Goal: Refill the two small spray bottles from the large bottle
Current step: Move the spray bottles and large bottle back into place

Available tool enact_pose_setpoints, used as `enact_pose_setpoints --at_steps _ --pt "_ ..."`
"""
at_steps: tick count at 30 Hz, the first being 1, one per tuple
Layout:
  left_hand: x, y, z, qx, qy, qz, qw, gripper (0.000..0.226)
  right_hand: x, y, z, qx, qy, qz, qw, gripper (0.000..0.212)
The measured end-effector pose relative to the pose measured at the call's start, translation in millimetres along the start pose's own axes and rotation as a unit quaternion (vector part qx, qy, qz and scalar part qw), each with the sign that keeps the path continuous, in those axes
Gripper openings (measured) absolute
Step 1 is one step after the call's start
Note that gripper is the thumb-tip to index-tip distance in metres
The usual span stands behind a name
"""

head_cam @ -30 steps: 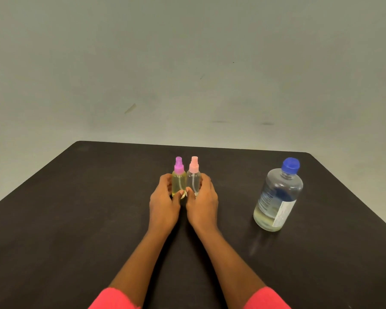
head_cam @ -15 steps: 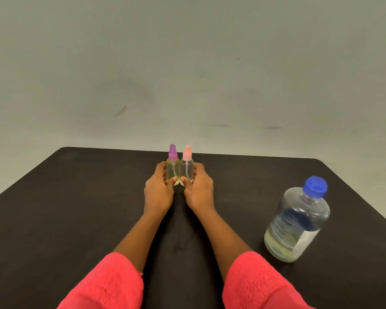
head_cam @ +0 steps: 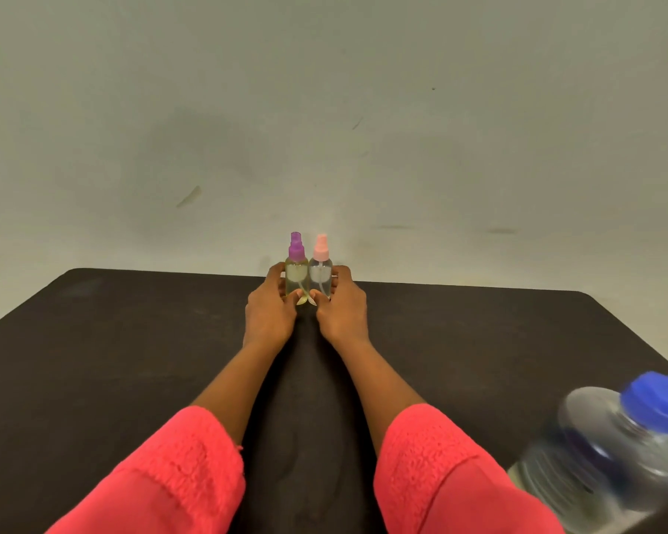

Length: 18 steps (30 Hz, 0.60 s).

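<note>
Two small clear spray bottles stand upright side by side near the far edge of the dark table (head_cam: pixel 132 360). The purple-capped spray bottle (head_cam: pixel 296 269) holds yellowish liquid, and my left hand (head_cam: pixel 270 308) grips it. The pink-capped spray bottle (head_cam: pixel 320 269) looks clearer, and my right hand (head_cam: pixel 342 306) grips it. Both arms stretch forward in red sleeves. The large clear bottle (head_cam: pixel 614 452) with a blue cap stands at the near right, blurred and cut off by the frame edge, with neither hand on it.
Beyond the table's far edge lies a pale grey floor (head_cam: pixel 324 109) with a few scuff marks. Dark tabletop stretches to the left and right of my arms.
Both hands have slid the two spray bottles away from me toward the table's far edge. The view has shifted, so the large bottle now sits lower and further right in the frame.
</note>
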<state>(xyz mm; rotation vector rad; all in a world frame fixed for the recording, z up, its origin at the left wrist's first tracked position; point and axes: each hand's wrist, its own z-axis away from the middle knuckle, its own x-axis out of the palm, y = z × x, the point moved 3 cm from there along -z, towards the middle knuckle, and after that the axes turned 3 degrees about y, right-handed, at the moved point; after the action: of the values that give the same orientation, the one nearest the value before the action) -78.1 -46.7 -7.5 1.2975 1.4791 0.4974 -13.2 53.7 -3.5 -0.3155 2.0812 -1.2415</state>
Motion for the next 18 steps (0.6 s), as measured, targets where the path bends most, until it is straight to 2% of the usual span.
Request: enact_pose_setpoints --at_steps 7,13,18 --pt "11 -9 -28 0.012 0.013 -0.044 0.999 0.045 15 7 -27 -0.015 0.016 0.024 0.999 0.040" --pt "14 -10 -35 -0.014 0.015 -0.050 0.999 0.036 18 9 -35 -0.029 0.018 0.061 0.998 0.044" --pt "14 -10 -32 -0.030 0.002 -0.033 0.999 0.048 18 10 -34 -0.016 0.017 0.031 0.999 0.046"
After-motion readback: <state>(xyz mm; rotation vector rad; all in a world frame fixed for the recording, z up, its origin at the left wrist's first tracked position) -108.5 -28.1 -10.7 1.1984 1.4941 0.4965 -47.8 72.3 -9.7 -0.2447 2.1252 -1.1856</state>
